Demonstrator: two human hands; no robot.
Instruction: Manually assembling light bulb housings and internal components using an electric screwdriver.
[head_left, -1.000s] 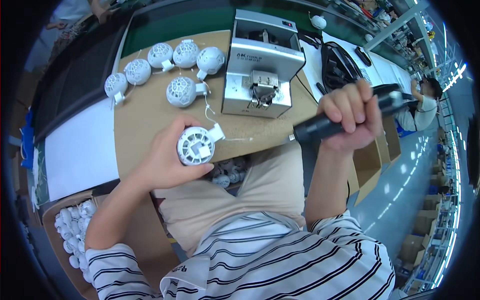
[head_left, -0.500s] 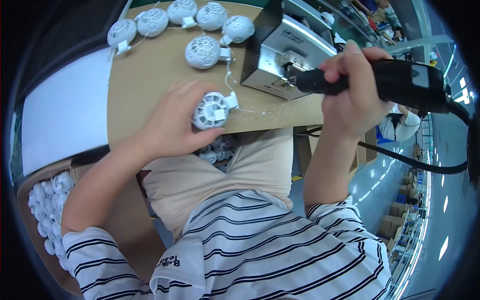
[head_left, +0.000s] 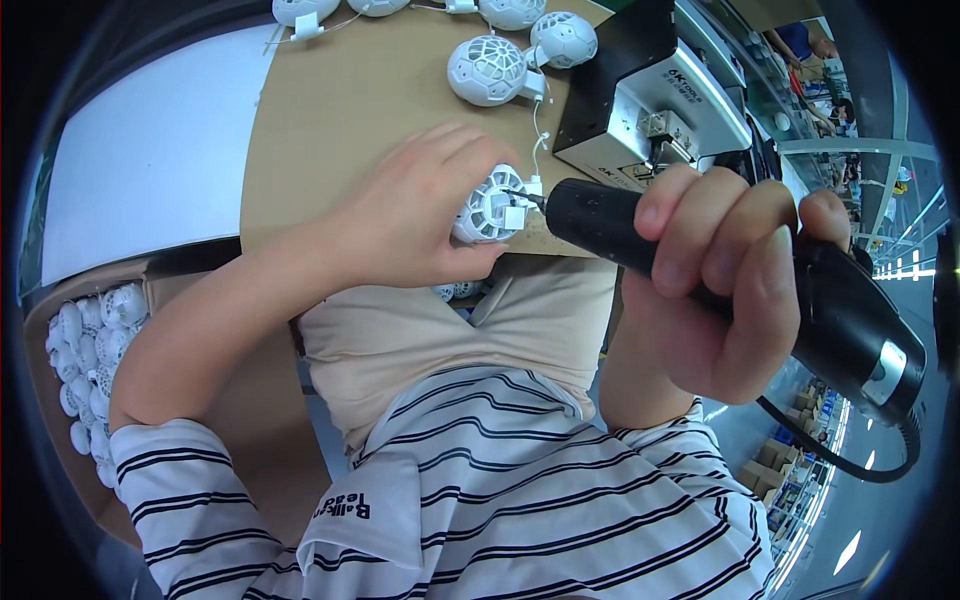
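And here's the contact: the left hand curls snugly round the white lattice ball, thumb along its near side, at the near edge of the brown tabletop, while the right hand wraps firmly about the black power driver. The slim bit reaches in over the ball's slotted face, though whether it's seated there I can't tell. Looks like a fastening step, and the next move would call for a steady ball and a straight, even push. What a change from half a second ago! Then the driver's tip was up at the front of the silver-and-black machine; now it's across at the ball, still in the left hand.
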